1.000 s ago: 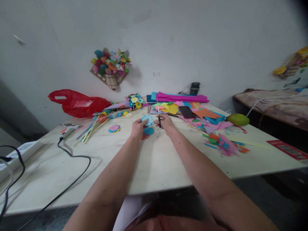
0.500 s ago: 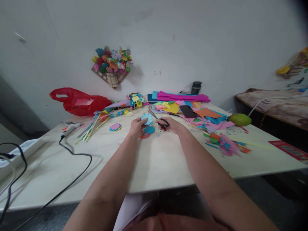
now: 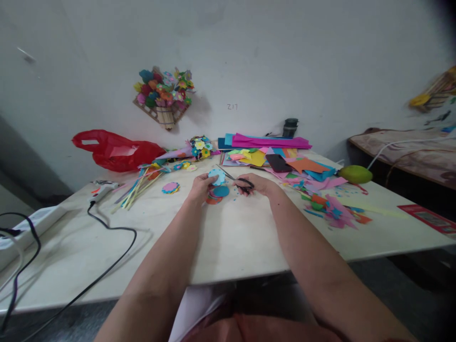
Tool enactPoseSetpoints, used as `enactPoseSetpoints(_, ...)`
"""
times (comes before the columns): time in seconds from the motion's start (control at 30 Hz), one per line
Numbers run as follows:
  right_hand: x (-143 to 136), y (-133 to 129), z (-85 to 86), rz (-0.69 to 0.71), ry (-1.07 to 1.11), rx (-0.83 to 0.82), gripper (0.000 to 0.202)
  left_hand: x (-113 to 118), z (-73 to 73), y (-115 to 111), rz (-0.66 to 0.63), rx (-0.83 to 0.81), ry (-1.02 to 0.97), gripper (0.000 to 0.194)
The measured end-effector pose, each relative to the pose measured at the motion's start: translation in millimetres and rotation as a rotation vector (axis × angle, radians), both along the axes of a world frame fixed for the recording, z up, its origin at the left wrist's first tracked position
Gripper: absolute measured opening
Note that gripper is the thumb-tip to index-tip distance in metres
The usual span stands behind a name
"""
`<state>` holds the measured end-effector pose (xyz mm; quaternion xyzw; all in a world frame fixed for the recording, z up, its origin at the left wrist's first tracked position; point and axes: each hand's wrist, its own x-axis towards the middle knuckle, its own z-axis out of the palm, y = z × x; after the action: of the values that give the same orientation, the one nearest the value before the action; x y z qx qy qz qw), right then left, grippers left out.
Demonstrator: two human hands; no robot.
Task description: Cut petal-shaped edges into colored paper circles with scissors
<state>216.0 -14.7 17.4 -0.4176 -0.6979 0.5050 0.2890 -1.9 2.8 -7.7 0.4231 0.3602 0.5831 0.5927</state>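
Between the thumb and fingers of my left hand is a light blue paper flower with a scalloped edge. My right hand grips black-handled scissors, whose blades point up and left beside the flower's right edge. Just below the flower lie a blue paper circle and an orange one, partly overlapping. Small blue snippets are scattered under the scissors. Left of my left hand, a pink scalloped paper flower rests on others on the table.
A glue gun with its black cord lies left, near a power strip. Behind are a red plastic bag and paper flowers. Coloured paper, a phone, paper scraps and a green-yellow fruit occupy the right.
The scissors have swung a little away from the flower's edge, and my right hand has shifted slightly right. My left hand still holds the flower in nearly the same place.
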Motion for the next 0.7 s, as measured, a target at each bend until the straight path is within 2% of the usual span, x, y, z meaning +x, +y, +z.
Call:
enactPoseSetpoints(0.23, 1.8, 1.3, 0.6, 0.058, -0.020, -0.003, 0.019, -4.3, -6.8, 6.4, -0.057, 0.028, 0.012, 0.024)
enactPoseSetpoints(0.7, 2.4, 3.7, -2.4, 0.056, -0.055, -0.002, 0.015, -3.0, -2.9, 1.3, -0.063, 0.001, 0.030, 0.025)
